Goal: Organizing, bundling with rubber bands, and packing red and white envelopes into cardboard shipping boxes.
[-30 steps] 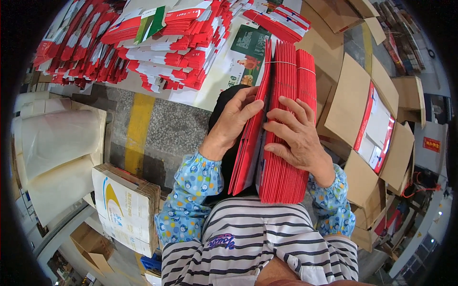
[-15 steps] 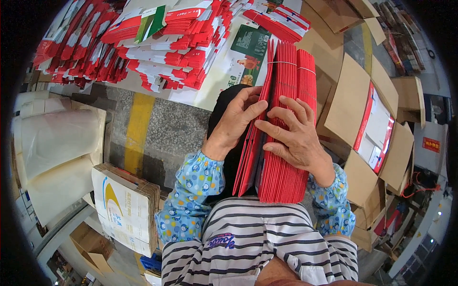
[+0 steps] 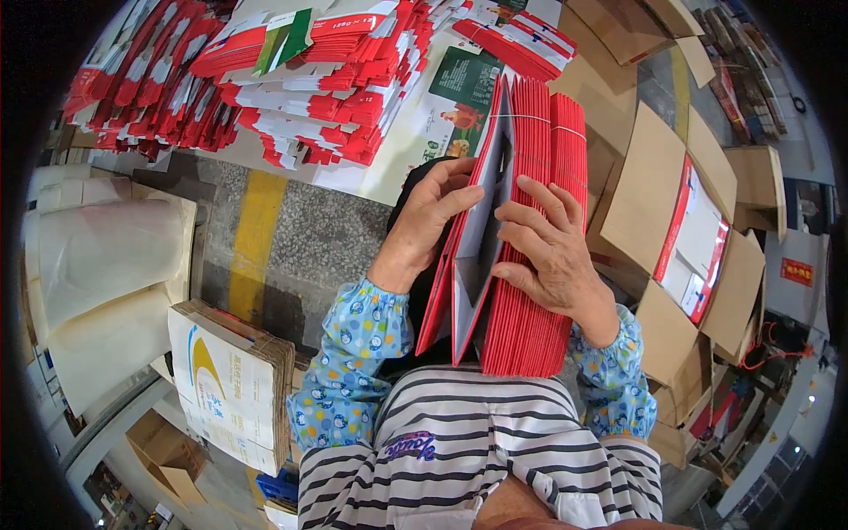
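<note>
Upright against my body stands a bundle of flat-folded red cartons [image 3: 530, 340], with a thin band round its upper part. A few of its leftmost cartons [image 3: 470, 274] lean away, showing a grey-white inner face. My left hand [image 3: 415, 225] pinches these leaning cartons near their middle, thumb on the near side and the other fingers partly hidden behind. My right hand [image 3: 556, 252] rests across the bundle's edges, fingers spread and a little bent, with the fingertips next to the gap. A second banded red stack [image 3: 568, 132] adjoins the bundle on the right.
High piles of red and white folded cartons [image 3: 309, 115] cover the table at the far left. A smaller banded bundle [image 3: 521, 44] lies at the back. On the right, an open cardboard box [image 3: 649, 177] holds red-white cartons. Stacked cardboard [image 3: 231, 384] stands at the near left.
The leaning cartons have tilted further left, and the gap beside the bundle has widened, showing more of the grey-white face. My left hand has shifted slightly left; my right hand has barely moved.
</note>
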`<state>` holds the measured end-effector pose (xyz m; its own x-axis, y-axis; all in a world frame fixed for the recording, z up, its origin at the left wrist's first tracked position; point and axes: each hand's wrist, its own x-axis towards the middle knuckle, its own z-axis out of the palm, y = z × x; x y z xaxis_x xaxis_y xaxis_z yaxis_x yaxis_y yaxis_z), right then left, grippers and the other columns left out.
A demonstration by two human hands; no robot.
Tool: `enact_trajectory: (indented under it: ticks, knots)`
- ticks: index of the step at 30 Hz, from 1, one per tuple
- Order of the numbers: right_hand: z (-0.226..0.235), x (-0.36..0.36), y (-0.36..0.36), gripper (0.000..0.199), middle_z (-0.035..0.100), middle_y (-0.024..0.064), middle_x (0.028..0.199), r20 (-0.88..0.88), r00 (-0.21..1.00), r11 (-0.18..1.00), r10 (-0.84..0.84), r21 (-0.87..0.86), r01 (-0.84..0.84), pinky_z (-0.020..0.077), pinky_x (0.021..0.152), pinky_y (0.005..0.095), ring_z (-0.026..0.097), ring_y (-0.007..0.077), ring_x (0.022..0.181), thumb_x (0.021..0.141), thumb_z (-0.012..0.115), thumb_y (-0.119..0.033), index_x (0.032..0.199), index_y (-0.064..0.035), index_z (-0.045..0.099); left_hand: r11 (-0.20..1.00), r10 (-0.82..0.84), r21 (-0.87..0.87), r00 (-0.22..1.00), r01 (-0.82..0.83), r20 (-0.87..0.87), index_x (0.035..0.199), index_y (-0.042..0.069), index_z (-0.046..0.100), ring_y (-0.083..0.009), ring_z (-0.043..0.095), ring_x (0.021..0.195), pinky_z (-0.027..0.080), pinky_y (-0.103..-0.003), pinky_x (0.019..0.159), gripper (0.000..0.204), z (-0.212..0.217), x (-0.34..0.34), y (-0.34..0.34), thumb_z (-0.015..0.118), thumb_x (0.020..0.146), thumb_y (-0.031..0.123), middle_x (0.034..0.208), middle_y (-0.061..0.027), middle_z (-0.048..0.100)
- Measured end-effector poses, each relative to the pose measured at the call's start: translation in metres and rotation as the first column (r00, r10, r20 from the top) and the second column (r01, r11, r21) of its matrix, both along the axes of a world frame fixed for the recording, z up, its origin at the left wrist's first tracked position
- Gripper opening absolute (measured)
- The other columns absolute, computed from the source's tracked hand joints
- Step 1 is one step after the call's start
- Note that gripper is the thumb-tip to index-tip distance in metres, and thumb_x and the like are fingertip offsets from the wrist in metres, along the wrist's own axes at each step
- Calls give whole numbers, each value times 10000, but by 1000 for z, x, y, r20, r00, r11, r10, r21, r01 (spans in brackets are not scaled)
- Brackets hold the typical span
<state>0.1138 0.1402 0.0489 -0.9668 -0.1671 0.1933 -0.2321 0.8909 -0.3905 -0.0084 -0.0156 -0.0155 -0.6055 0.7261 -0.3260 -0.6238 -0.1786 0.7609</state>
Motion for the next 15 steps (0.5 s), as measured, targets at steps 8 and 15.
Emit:
enact_trajectory:
  ticks: [8,15]
  knots:
    - [8,-2,-5,448,550,29,1142,3,1000,996,3,84,-4,284,1049,525,413,323,1270,825,607,-542,1134,-222,662,999,-46,22,999,46,-16,1316,5,477,-144,543,1028,457,-282,882,580,-7,2,6,739,844,215,1091,-78,575]
    - [3,0,0,424,534,15,1210,-31,999,995,-35,-90,32,289,1053,531,407,308,1278,798,658,-515,1116,-235,657,998,-33,50,999,34,-22,1314,-1,477,-150,543,1032,457,-281,891,578,-6,1,6,736,848,221,1092,-80,580]
